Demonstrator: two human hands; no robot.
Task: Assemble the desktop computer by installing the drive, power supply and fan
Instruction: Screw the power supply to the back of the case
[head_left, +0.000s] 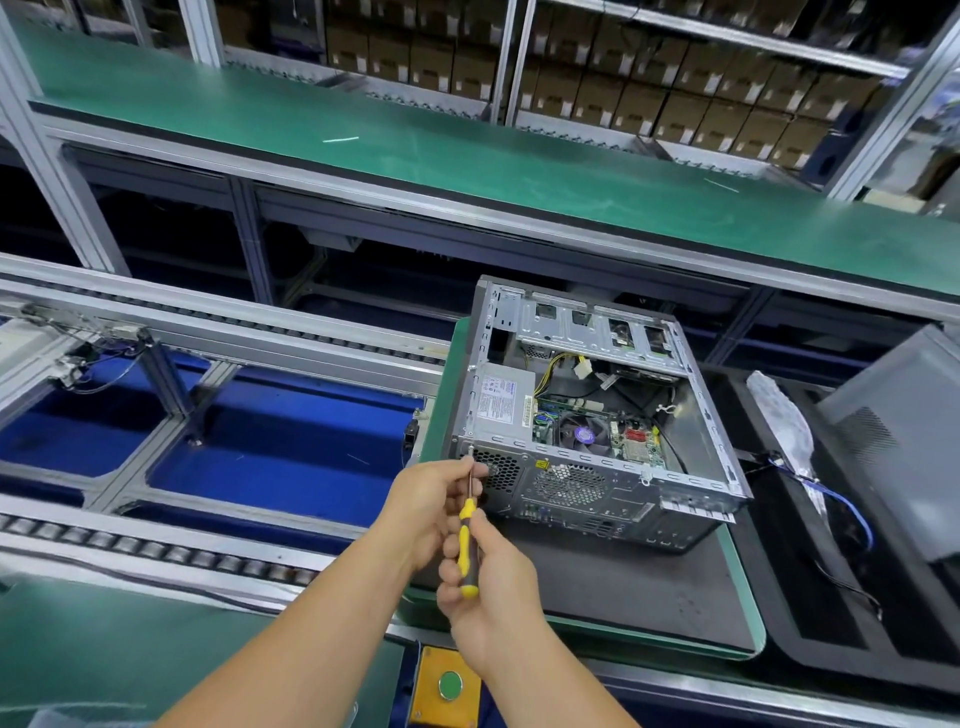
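Our right hand (485, 566) grips the yellow screwdriver (466, 540), left hand (431, 499) pinching its shaft, tip at the rear top corner of the open computer case (597, 415), center-right of frame, by the power supply (501, 402).

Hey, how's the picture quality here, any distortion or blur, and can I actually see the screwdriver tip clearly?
Head view: wide-angle lens bends the green bench and conveyor rails; even overhead light, soft shadows, mild sheen on the computer case; far shelves of boxes look soft; the screwdriver, held by the right hand and steadied by the left hand, is sharp, but its tip at the case corner is too small to judge.
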